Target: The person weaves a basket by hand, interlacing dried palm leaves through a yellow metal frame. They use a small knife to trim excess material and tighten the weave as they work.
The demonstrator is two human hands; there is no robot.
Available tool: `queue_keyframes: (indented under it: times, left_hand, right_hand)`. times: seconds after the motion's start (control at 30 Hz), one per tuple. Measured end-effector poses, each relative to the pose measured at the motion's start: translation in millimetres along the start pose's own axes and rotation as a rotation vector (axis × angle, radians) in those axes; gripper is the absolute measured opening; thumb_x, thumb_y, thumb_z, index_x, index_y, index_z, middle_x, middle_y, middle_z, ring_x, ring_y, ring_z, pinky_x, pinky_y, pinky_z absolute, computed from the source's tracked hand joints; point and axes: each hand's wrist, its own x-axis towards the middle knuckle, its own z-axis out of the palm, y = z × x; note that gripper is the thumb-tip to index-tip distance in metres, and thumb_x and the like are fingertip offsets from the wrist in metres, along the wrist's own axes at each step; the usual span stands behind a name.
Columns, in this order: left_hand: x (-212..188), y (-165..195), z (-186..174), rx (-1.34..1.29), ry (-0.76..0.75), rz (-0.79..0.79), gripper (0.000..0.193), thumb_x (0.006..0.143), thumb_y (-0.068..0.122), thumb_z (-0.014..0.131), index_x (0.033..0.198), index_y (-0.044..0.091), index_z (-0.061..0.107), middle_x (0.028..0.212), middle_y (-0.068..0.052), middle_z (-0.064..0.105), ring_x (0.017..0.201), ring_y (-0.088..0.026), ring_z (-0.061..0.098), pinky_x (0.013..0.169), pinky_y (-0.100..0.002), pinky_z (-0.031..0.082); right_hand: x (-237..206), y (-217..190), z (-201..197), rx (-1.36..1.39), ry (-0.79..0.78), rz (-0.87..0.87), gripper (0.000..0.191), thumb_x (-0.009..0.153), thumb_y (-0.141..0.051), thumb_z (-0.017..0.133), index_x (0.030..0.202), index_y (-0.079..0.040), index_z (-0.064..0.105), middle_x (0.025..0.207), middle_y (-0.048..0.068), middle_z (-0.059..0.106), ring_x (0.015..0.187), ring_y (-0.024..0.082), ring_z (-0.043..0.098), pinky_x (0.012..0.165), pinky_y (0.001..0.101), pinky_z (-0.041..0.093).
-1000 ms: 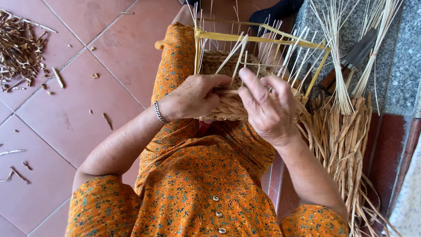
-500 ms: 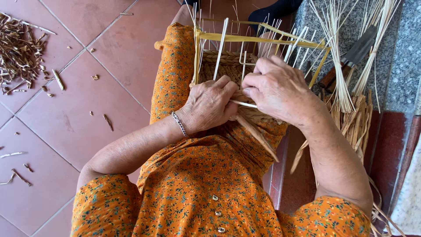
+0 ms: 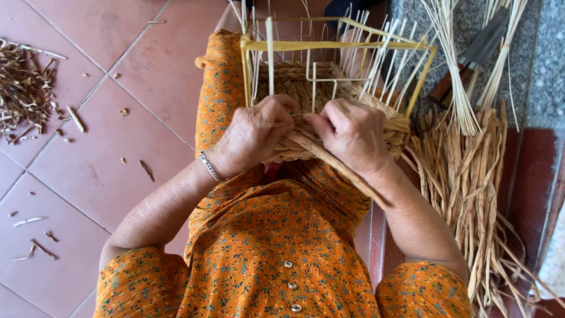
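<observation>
- Resting on the person's lap, a half-woven basket [image 3: 329, 112] sits between both hands, its woven straw wall low and a yellow wire frame [image 3: 335, 46] standing up above it.
- Left hand [image 3: 253, 134] is curled against the near wall of the basket, grip narrow, fingers pinching a straw strand [image 3: 329, 159] at the weave; a silver bracelet [image 3: 209, 166] circles that wrist.
- Right hand [image 3: 353, 132] lies on the basket just beside the left, fingers bent down onto the weave, grip closed on the same strand, which trails from under it down toward the right forearm.
- The 2 hands are nearly touching at the fingertips over the near edge of the basket.
- Thin pale uprights rise from the woven part and lean against the frame.
- An orange flowered dress [image 3: 276, 253] covers the lap and both upper arms, with 3 small buttons down its front.
- To the right, a bundle of dry straw [image 3: 465, 188] lies on the floor beside a grey stone surface [image 3: 541, 65], with thinner pale stalks [image 3: 459, 65] fanned over it.
- A tool with a dark blade and wooden handle [image 3: 465, 65] lies among those stalks.
- On the red floor tiles [image 3: 100, 153] at left, a heap of straw scraps [image 3: 23, 88] sits well apart from the basket, with loose bits scattered about.
</observation>
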Motion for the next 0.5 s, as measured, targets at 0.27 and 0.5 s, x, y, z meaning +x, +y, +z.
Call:
queue_keyframes:
  times: [0.27, 0.5]
  left_hand:
    - [3.4, 14.0, 3.4, 0.13, -0.016, -0.084, 0.013, 0.098, 0.001, 0.072, 0.101, 0.005, 0.06, 0.095, -0.016, 0.071, 0.08, -0.032, 0.072, 0.068, -0.038, 0.058]
    - [-8.8, 34.8, -5.8, 0.047, -0.083, -0.325, 0.018, 0.103, 0.0, 0.071, 0.119, 0.001, 0.063, 0.095, -0.008, 0.074, 0.081, -0.008, 0.068, 0.069, -0.023, 0.053]
  right_hand:
    - [-69.6, -37.9, -35.0, 0.128, 0.207, 0.195, 0.026, 0.099, -0.023, 0.078, 0.086, -0.006, 0.065, 0.075, 0.006, 0.065, 0.062, 0.02, 0.063, 0.055, 0.0373, 0.049]
    - [-178.1, 16.4, -35.3, 0.764, 0.172, 1.022, 0.021, 0.1, -0.026, 0.068, 0.092, -0.008, 0.074, 0.074, 0.004, 0.072, 0.052, 0.01, 0.061, 0.041, 0.0243, 0.048]
